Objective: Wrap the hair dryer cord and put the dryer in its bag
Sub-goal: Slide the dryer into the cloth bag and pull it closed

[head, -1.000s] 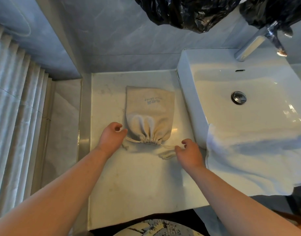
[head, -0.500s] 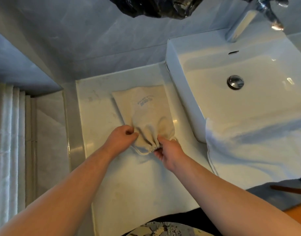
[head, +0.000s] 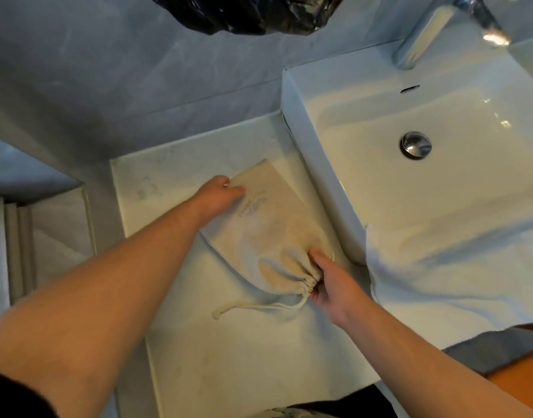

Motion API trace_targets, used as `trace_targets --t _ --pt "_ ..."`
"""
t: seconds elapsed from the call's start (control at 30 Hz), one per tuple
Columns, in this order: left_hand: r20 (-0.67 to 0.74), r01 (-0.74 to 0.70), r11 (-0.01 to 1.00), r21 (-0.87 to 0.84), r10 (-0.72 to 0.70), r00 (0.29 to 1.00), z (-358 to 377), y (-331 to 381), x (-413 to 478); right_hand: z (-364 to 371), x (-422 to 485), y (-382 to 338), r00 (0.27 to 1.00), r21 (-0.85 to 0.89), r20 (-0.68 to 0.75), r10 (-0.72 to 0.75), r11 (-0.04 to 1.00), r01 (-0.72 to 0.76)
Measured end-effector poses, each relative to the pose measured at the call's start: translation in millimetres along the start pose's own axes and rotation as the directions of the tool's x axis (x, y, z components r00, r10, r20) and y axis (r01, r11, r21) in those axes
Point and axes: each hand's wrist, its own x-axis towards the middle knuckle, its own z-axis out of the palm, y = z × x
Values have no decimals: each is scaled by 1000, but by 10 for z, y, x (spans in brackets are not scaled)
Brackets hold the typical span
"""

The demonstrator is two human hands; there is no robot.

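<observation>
A beige drawstring bag (head: pixel 271 224) with small blue print lies flat and tilted on the pale marble counter (head: pixel 229 351), its gathered mouth toward me. My left hand (head: pixel 220 191) rests palm down on the bag's far left corner, holding nothing. My right hand (head: pixel 328 282) pinches the bunched mouth of the bag at its right side. A loose drawstring (head: pixel 253 307) trails left from the mouth across the counter. No hair dryer or cord shows outside the bag; the bag looks bulged near the mouth.
A white rectangular sink (head: pixel 440 164) with a chrome drain (head: pixel 415 145) and faucet (head: pixel 458 22) stands right of the bag. A white towel (head: pixel 458 267) hangs over the sink's front edge. A black plastic bag (head: pixel 247 13) hangs above. Grey wall behind.
My left hand left the bag's mouth and slid up to its far corner. My right hand stayed gripping the gathered mouth. The bag turned to a tilt, and the drawstring now lies loose.
</observation>
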Motion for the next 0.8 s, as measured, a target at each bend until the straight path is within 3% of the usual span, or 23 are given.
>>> trace_targets --t 0.2,0.3,0.43,0.6,0.8 --pt "-41 10 998 -66 -12 999 141 -40 97 90 37 -61 997 -23 63 42 999 -41" --pt "8 11 991 -133 -10 1000 145 -49 81 76 35 -106 997 -104 50 56 993 -51" --pt "25 43 948 -316 -37 999 131 -87 133 78 -33 -155 999 -167 21 38 985 -34" --pt "-8 123 943 -309 -132 991 121 -165 -21 11 -198 -141 997 -179 41 68 982 -59" --pt "9 105 823 -558 -121 993 26 -226 -586 -136 -468 -32 987 -209 159 38 978 -4"
